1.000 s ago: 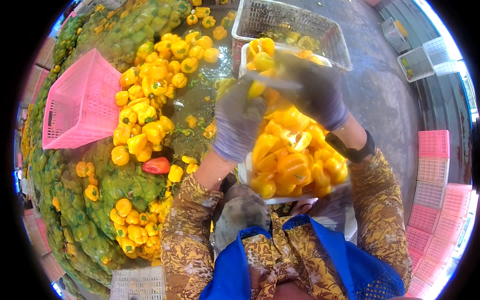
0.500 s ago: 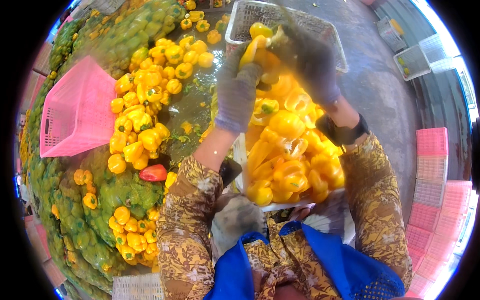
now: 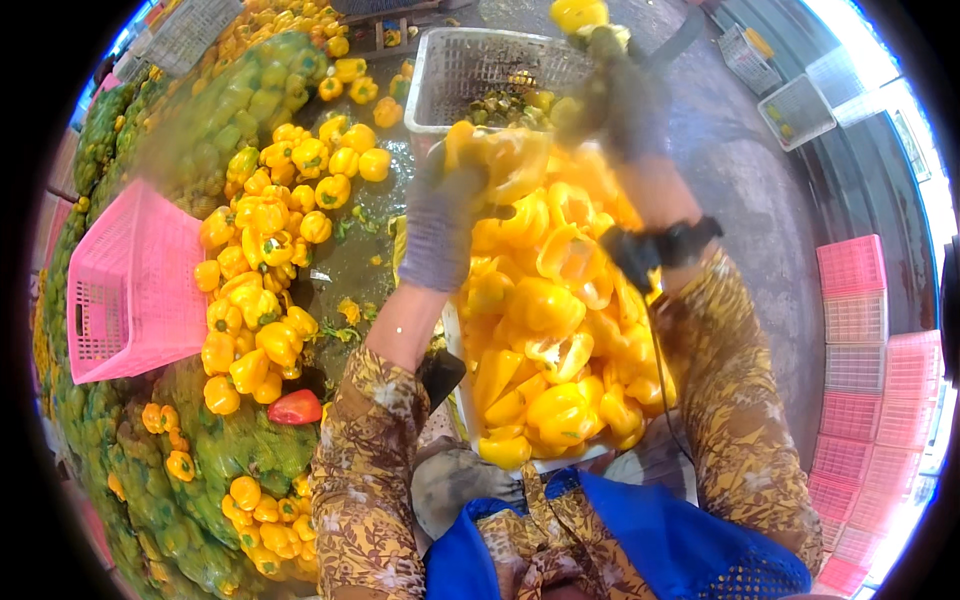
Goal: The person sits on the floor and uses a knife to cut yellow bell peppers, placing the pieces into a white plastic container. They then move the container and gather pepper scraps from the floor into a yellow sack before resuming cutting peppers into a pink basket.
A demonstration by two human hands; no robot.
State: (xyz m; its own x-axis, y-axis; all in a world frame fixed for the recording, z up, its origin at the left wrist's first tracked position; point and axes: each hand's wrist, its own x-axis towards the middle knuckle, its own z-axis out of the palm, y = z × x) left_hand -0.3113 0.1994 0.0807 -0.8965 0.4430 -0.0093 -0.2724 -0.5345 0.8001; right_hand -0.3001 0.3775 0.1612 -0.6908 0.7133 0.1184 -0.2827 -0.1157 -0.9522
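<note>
Now hands split: left hand (image 3: 440, 205) grasps pepper (image 3: 515, 168), seemingly cut, at bin (image 3: 570, 462)'s far-left corner; right hand (image 3: 628, 112) swung off, grip too blurred.

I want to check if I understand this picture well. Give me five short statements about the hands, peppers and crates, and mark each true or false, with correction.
1. The gloved left hand holds a yellow bell pepper. True.
2. The right hand rests on the person's knee. False: the right hand is raised forward, blurred.
3. The white crate in front of the person is heaped with yellow bell peppers. True.
4. The red bell pepper lies to the person's right. False: the red bell pepper lies to the left, near a pile of yellow ones.
5. The tilted crate at the left is pink. True.
</note>
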